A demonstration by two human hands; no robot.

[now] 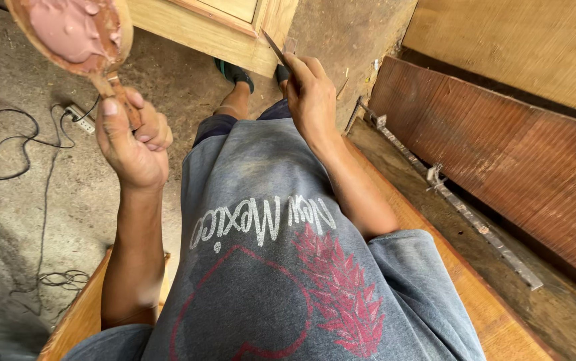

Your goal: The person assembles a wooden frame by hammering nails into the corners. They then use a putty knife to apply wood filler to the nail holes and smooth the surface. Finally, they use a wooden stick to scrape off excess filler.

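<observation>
- Head view: left hand [131,144], fingers clamped on the handle of a wooden paddle [77,33] bearing pink putty [67,27], left of the wooden cabinet [227,30].
- Right hand [311,97], fingers clamped on a putty knife [276,49], its blade touching the cabinet's lower edge.

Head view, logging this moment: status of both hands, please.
Left hand gripping wooden paddle loaded with pinkish-brown putty. Right hand holding thin metal blade at the light wooden panel. Nothing between them.

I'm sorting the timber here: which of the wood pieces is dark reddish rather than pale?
The long ribbed board leaning at right, beyond the right hand; the panel ahead and the sheet above are pale yellow.
</observation>
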